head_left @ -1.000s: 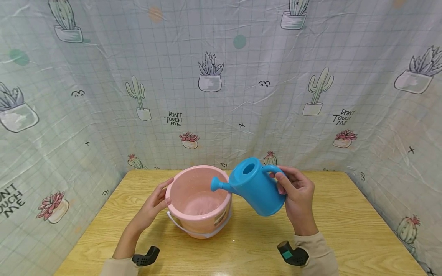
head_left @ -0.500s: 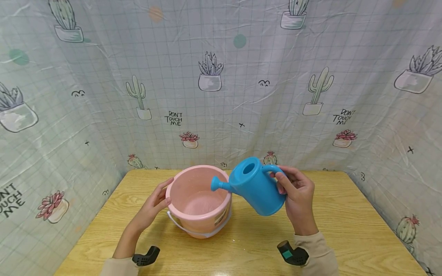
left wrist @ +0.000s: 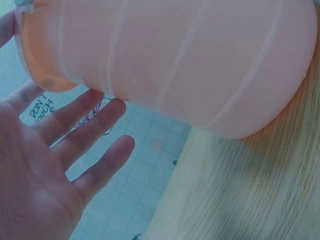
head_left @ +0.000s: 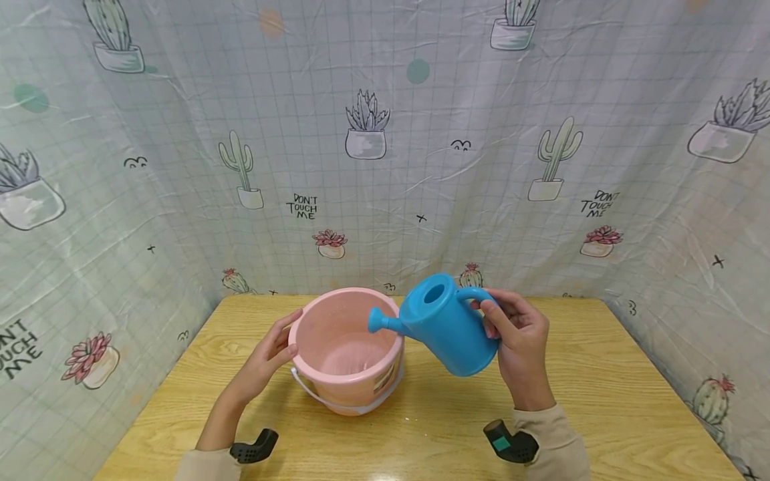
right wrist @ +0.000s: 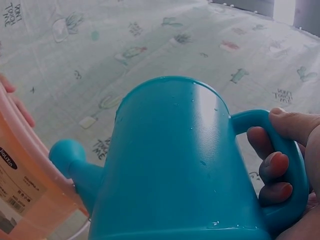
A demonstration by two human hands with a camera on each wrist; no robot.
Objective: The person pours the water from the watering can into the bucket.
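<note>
A pink bucket stands on the table, its white handle hanging down at the front. Glints and faint ripples show at its bottom. My left hand rests against the bucket's left rim; the left wrist view shows its fingers spread and fairly straight along the outside. In my right hand is a blue watering can, held by its loop handle with fingers curled through it. The can leans left, its spout reaching over the bucket's right rim. Droplets dot the can's side.
The wooden table has a few small wet specks in front of the bucket. Behind and on both sides hangs a cactus-print curtain. A label is on the bucket's right side.
Both hands, the bucket and the watering can hold nearly the same place and tilt. Only the glints at the bucket's bottom shift slightly.
</note>
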